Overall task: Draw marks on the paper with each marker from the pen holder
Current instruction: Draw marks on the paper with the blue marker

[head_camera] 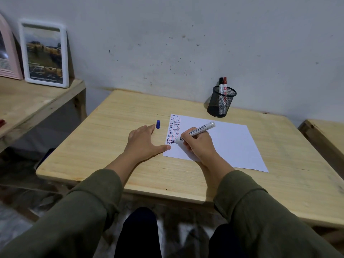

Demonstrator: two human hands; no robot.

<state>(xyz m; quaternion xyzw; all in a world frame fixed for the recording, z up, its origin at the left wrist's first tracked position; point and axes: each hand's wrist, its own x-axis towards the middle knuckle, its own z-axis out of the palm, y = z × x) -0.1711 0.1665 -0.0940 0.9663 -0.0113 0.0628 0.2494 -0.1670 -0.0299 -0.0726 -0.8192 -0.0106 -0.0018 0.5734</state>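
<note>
Head view. Nearest: dark knees [141, 237] and two green sleeves [78, 211] are reaching over the table's [104, 161] near edge. The left hand [144, 141] is lying flat on the wood, fingers loosely spread, thumb tip touching the paper's [223, 144] left edge and steadying it. The right hand [198, 144] is pinching a blue marker [195, 131] between thumb and curled fingers, tip down on the paper near its near-left corner. The blue cap [158, 124] is lying on bare wood just left of the paper.

Progress, as a judgement: a narrow block of short dashes [174, 128] in blue, red and a darker colour is filling the paper's left margin, so each colour appears used already; the blue strokes are nearing the bottom of that block. The black and red markers [223, 86] are standing capped in the holder [221, 101] by the table's far edge. Left: finishing, capping, returning the blue.

Room: most of the paper is blank, and the wood around it is open, the holder well apart.
</note>
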